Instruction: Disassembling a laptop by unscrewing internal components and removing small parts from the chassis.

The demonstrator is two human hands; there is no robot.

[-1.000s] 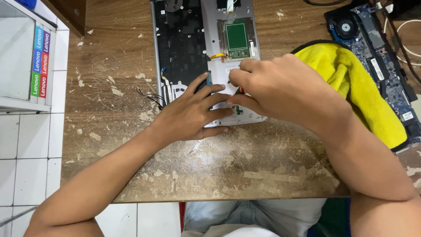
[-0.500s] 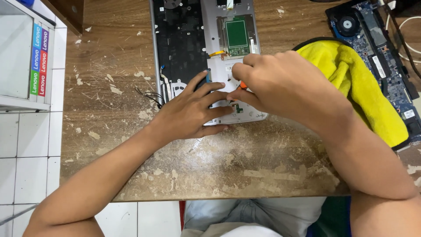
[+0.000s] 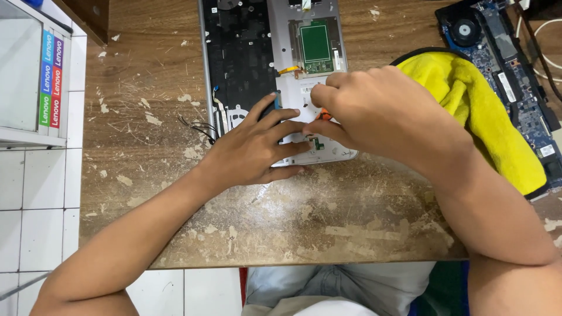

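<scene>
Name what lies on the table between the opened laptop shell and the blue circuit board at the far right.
In the head view, a crumpled yellow cloth lies between the laptop shell and the blue circuit board; the right hand partly overlaps that stretch.

Your worn wooden table [image 3: 293,216] is carrying an opened laptop shell [image 3: 257,52] far, yellow cloth [image 3: 486,111] and circuit board [image 3: 503,58] right.

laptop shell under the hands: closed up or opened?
Opened. The laptop shell lies inside-up: black keyboard back, green touchpad board exposed. Left hand rests on it.
</scene>
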